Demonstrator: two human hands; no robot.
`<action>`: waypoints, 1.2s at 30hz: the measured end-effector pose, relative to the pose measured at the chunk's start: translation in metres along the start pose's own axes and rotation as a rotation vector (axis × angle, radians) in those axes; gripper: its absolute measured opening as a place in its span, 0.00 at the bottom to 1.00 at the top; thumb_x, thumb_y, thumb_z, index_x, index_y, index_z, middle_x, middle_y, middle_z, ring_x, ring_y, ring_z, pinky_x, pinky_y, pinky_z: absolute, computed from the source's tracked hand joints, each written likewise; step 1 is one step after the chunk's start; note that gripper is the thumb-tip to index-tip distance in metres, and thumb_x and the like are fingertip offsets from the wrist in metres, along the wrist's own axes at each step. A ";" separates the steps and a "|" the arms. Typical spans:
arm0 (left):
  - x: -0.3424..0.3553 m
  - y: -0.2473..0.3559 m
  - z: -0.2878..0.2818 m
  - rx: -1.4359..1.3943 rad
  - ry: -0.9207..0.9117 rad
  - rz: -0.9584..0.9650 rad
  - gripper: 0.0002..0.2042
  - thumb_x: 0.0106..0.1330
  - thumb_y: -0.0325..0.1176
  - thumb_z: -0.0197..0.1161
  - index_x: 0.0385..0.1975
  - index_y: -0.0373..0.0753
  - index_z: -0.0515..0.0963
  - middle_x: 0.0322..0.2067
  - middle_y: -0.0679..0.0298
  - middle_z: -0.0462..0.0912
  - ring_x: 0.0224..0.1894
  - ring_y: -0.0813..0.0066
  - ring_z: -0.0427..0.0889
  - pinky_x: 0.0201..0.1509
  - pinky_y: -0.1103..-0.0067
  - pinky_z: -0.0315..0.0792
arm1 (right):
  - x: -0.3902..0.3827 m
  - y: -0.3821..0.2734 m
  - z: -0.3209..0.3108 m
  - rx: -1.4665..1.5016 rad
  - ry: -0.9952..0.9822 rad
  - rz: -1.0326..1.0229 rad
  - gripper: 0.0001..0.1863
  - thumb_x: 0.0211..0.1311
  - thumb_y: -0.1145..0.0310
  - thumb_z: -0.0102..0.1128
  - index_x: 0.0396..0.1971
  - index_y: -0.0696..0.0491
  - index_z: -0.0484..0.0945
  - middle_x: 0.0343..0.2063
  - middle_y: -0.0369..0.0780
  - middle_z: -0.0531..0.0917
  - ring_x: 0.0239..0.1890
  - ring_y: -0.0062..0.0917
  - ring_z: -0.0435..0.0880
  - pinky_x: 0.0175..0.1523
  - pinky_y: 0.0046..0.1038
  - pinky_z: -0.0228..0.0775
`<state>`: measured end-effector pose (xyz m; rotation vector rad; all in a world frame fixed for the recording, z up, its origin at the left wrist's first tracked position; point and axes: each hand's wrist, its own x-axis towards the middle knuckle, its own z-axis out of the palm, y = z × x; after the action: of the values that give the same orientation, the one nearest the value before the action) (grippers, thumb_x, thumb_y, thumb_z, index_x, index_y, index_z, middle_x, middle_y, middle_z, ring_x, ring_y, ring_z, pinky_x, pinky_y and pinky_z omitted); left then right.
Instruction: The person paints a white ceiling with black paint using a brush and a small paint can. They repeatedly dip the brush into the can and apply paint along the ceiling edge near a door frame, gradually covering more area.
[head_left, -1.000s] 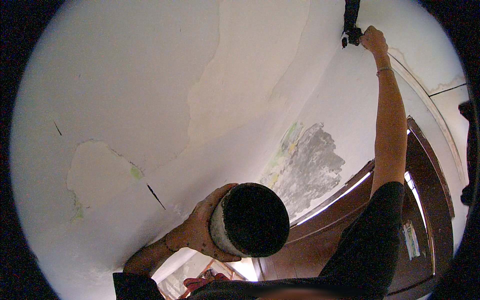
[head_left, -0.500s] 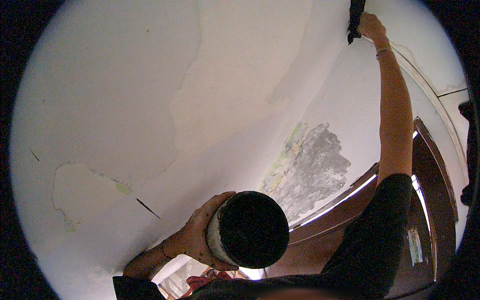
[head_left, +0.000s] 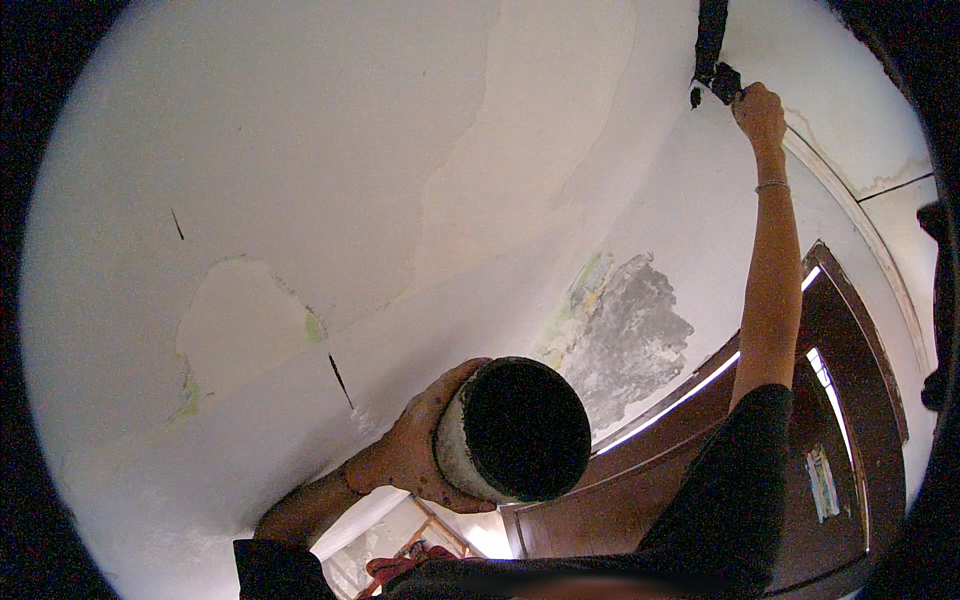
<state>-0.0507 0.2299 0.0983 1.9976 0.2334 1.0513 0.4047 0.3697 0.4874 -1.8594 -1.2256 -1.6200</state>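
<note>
A pale patch [head_left: 245, 315] is showing on the wall [head_left: 330, 150] at left. The left hand [head_left: 425, 440] is wrapping around a round container [head_left: 520, 430], whose black face is pointing toward the camera. A grey patch [head_left: 645, 335] is spreading beyond it. A black band [head_left: 711, 30] is running down to a blackened tool [head_left: 724, 80], which the right hand [head_left: 762, 115] is gripping in closed fingers.
</note>
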 end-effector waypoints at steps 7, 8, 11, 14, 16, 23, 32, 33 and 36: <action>-0.005 -0.003 0.003 0.033 -0.012 -0.056 0.65 0.24 0.46 0.85 0.66 0.32 0.51 0.61 0.50 0.66 0.63 0.57 0.67 0.68 0.65 0.60 | -0.044 -0.036 0.031 0.133 0.140 0.159 0.14 0.61 0.57 0.55 0.34 0.52 0.81 0.27 0.51 0.83 0.30 0.47 0.84 0.34 0.47 0.76; -0.005 -0.004 0.003 0.040 -0.017 -0.061 0.65 0.24 0.46 0.85 0.66 0.32 0.51 0.61 0.50 0.66 0.64 0.57 0.67 0.69 0.65 0.60 | -0.051 -0.038 0.037 0.138 0.195 0.168 0.14 0.62 0.57 0.54 0.35 0.52 0.81 0.25 0.50 0.83 0.28 0.46 0.84 0.33 0.46 0.76; -0.005 -0.007 0.004 0.080 -0.032 -0.080 0.66 0.23 0.46 0.85 0.67 0.32 0.50 0.62 0.50 0.65 0.64 0.57 0.67 0.69 0.65 0.59 | -0.064 -0.047 0.053 0.187 0.331 0.203 0.13 0.65 0.58 0.53 0.38 0.50 0.80 0.22 0.47 0.82 0.23 0.44 0.82 0.27 0.44 0.73; -0.007 -0.009 0.009 0.061 -0.016 -0.130 0.66 0.18 0.48 0.85 0.66 0.36 0.53 0.63 0.52 0.65 0.65 0.57 0.65 0.70 0.64 0.55 | -0.070 -0.054 0.063 0.258 0.477 0.201 0.13 0.66 0.60 0.54 0.44 0.48 0.80 0.19 0.44 0.80 0.19 0.41 0.81 0.22 0.41 0.71; -0.008 -0.011 0.011 0.003 0.005 -0.209 0.67 0.11 0.52 0.84 0.65 0.45 0.58 0.63 0.56 0.65 0.66 0.57 0.62 0.73 0.61 0.49 | -0.070 -0.057 0.071 0.271 0.565 0.147 0.15 0.66 0.60 0.55 0.49 0.47 0.78 0.18 0.43 0.79 0.18 0.39 0.80 0.21 0.39 0.69; -0.003 -0.016 0.012 -0.051 -0.006 -0.199 0.65 0.12 0.50 0.84 0.64 0.43 0.60 0.62 0.56 0.66 0.66 0.57 0.62 0.72 0.61 0.50 | -0.062 -0.063 0.113 0.200 0.402 0.179 0.18 0.68 0.60 0.52 0.54 0.48 0.75 0.18 0.43 0.78 0.18 0.40 0.79 0.22 0.41 0.70; -0.005 -0.007 0.012 -0.084 0.031 -0.220 0.66 0.12 0.50 0.84 0.65 0.42 0.58 0.63 0.56 0.63 0.66 0.57 0.62 0.73 0.61 0.49 | -0.073 -0.040 0.092 0.139 0.251 0.238 0.16 0.66 0.61 0.51 0.49 0.50 0.79 0.20 0.47 0.81 0.23 0.41 0.82 0.26 0.42 0.73; -0.005 -0.007 0.012 -0.084 0.036 -0.220 0.66 0.12 0.50 0.84 0.65 0.43 0.58 0.63 0.56 0.63 0.66 0.56 0.62 0.73 0.61 0.49 | -0.074 -0.034 0.084 0.136 0.282 0.243 0.15 0.66 0.61 0.52 0.48 0.50 0.79 0.20 0.47 0.81 0.22 0.40 0.82 0.25 0.42 0.73; -0.006 -0.011 0.011 0.033 -0.024 -0.124 0.66 0.19 0.48 0.85 0.66 0.38 0.52 0.63 0.53 0.64 0.65 0.58 0.64 0.71 0.64 0.54 | -0.066 -0.031 0.063 0.164 0.364 0.208 0.15 0.65 0.61 0.54 0.46 0.51 0.80 0.20 0.45 0.81 0.20 0.39 0.81 0.25 0.39 0.72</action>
<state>-0.0442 0.2269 0.0831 1.9975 0.3591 0.9500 0.4203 0.4111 0.4016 -1.4581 -0.9433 -1.6013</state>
